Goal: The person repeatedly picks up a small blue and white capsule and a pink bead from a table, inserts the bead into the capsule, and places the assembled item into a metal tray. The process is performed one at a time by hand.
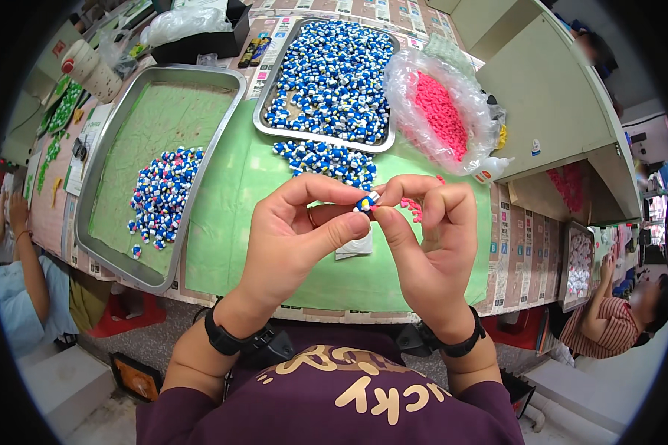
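Between my two hands is a tiny blue, white and yellow molded piece [364, 203], held above the green mat [230, 252]. My left hand [286, 233] pinches it from the left with thumb and forefinger. From the other side my right hand [432, 256] meets it with pinched fingertips, where a speck of pink shows. Small pink pieces [410, 208] lie on the mat behind my right fingers, partly hidden. Beyond my hands a pile of blue and white pieces [326, 162] spreads on the mat. A small white card [355, 248] lies below my fingertips.
A metal tray [382, 145] heaped with blue and white pieces stands at the back. The left tray [126, 133] holds pieces with pink bits. At back right sit a plastic bag [404, 96] of pink pieces and a white bottle [491, 170]. Other people sit at both sides.
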Available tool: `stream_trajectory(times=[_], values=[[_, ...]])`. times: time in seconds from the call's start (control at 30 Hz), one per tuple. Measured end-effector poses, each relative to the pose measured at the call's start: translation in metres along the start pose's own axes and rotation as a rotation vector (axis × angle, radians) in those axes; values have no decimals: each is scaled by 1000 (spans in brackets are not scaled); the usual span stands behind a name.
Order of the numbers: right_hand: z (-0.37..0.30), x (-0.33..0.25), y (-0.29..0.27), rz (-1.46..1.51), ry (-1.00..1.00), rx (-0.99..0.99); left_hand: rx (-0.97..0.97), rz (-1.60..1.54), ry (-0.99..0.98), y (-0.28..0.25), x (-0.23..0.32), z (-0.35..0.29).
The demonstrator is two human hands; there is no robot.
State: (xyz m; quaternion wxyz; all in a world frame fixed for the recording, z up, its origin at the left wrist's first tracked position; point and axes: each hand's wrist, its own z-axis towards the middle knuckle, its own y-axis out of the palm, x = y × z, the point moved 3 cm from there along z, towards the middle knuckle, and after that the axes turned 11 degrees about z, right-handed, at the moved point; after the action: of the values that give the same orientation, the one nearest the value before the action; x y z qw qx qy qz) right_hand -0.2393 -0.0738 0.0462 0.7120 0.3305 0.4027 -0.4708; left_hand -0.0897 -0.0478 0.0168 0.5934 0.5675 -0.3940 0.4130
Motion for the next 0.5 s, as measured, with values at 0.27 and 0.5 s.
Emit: stream_trajectory(times=[0.27, 0.5], values=[[-5, 5, 2, 49, 76, 21, 12, 426, 372, -2, 9, -5], [15, 10, -42, 55, 265, -49, 70, 486, 361, -32, 16, -12]])
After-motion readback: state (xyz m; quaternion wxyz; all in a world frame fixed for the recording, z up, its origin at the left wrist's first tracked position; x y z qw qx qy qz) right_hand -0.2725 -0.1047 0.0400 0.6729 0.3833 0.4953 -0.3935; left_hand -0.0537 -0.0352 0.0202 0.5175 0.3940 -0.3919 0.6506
